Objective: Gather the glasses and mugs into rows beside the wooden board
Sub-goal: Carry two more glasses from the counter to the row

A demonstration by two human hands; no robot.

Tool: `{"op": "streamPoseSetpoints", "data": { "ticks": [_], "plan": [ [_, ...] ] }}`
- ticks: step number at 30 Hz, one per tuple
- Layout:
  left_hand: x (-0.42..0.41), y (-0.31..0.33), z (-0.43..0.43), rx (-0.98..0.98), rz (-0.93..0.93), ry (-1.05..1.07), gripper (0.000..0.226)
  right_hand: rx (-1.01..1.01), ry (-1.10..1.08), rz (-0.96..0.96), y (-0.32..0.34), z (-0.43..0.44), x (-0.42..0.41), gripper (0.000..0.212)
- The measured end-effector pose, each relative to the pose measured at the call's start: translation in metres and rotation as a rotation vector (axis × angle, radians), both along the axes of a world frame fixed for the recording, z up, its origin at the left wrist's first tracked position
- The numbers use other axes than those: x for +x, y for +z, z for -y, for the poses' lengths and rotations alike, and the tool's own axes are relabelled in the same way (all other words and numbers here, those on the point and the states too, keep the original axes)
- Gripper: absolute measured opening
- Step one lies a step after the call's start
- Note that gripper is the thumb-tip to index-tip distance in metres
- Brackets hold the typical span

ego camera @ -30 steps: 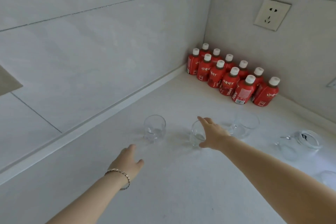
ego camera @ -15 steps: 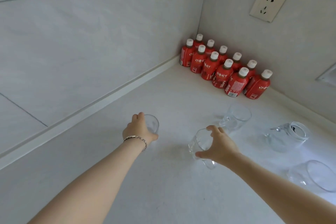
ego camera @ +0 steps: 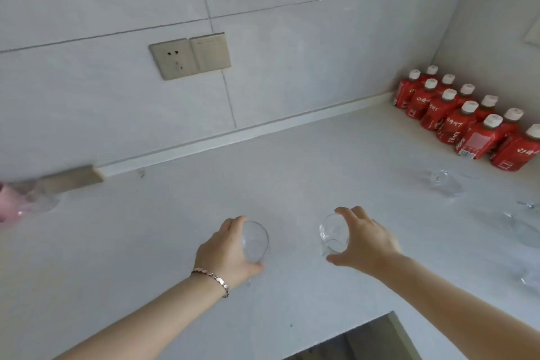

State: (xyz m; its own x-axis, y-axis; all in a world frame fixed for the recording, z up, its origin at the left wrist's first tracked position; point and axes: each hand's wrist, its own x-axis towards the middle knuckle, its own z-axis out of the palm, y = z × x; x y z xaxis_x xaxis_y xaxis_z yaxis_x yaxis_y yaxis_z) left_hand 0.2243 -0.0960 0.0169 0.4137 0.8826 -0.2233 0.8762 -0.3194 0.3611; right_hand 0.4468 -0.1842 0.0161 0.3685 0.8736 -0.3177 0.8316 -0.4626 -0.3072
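My left hand (ego camera: 225, 251), with a bracelet on the wrist, grips a clear glass (ego camera: 254, 241) lifted above the white counter (ego camera: 146, 242). My right hand (ego camera: 363, 238) holds a second clear glass (ego camera: 333, 234) from its right side, also off the surface. A glass mug (ego camera: 444, 183) lies on the counter at the right, and more clear glassware (ego camera: 526, 231) shows at the right edge. The wooden board (ego camera: 73, 178) leans along the wall at the far left, with a pink mug (ego camera: 8, 202) blurred in front of it.
Several red bottles with white caps (ego camera: 464, 123) stand in the back right corner. A wall socket and switch (ego camera: 190, 55) sit on the tiled wall. The counter's front edge has a cutout (ego camera: 365, 339) near the bottom.
Both hands have closed on a glass each and lifted them. The view has swung left, bringing the wooden board and pink mug into sight.
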Motion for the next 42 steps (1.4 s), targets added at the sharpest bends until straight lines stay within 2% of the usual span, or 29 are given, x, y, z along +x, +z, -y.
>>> {"op": "streamPoseSetpoints", "data": {
  "ticks": [12,17,24,31,42],
  "plan": [
    [-0.271,0.032,0.079,0.011,-0.064,0.512,0.074,0.072,0.483,-0.109,0.035,-0.030,-0.259,0.093],
    [-0.376,0.036,0.083,0.025,-0.110,0.559,0.075,0.059,0.536,-0.164,0.027,-0.036,-0.364,0.094],
    [-0.510,0.037,0.057,-0.006,-0.165,0.522,0.072,0.043,0.531,-0.118,0.022,-0.065,-0.491,0.094],
    [-0.579,0.034,-0.010,0.005,-0.158,0.513,0.076,0.069,0.496,-0.077,0.015,-0.117,-0.560,0.094],
    [-0.626,0.019,-0.142,-0.061,-0.054,0.602,0.083,0.064,0.477,-0.159,-0.008,-0.237,-0.620,0.094]
  ]
}}
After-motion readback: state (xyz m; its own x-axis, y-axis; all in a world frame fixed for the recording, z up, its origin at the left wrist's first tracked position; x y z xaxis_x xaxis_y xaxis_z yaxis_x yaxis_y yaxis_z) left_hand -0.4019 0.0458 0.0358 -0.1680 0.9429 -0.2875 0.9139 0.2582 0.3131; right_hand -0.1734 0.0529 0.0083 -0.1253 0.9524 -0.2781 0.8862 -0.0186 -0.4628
